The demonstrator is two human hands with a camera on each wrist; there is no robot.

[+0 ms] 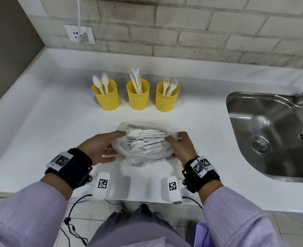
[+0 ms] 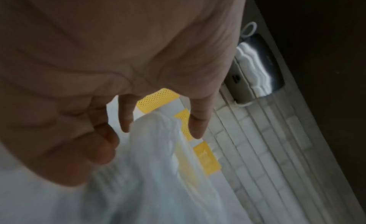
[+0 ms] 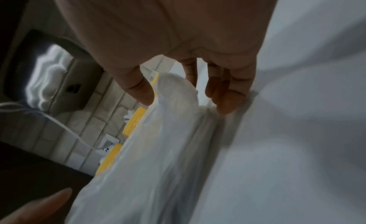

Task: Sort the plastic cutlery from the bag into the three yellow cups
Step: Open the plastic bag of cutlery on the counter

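Note:
A clear plastic bag point(image 1: 147, 154) holding white spoons, forks and knives lies on the white counter point(image 1: 58, 122) in front of me. My left hand point(image 1: 102, 148) is at its left end, with the thumb lying on top and straight fingers against the side. In the left wrist view the bag point(image 2: 158, 149) rises between thumb and forefinger. My right hand point(image 1: 181, 145) grips the right end, thumb on top and fingers curled behind; the bag point(image 3: 174, 102) sits between them. Behind stand three yellow mesh cups: spoons point(image 1: 106, 99), knives point(image 1: 138, 97), forks point(image 1: 167, 99).
A steel sink point(image 1: 271, 136) is set into the counter at the right, its tap at the far right edge. A wall socket point(image 1: 80, 34) with a white cable sits on the brick wall at the back left. Two white tagged devices point(image 1: 102, 186) lie at the counter's front edge.

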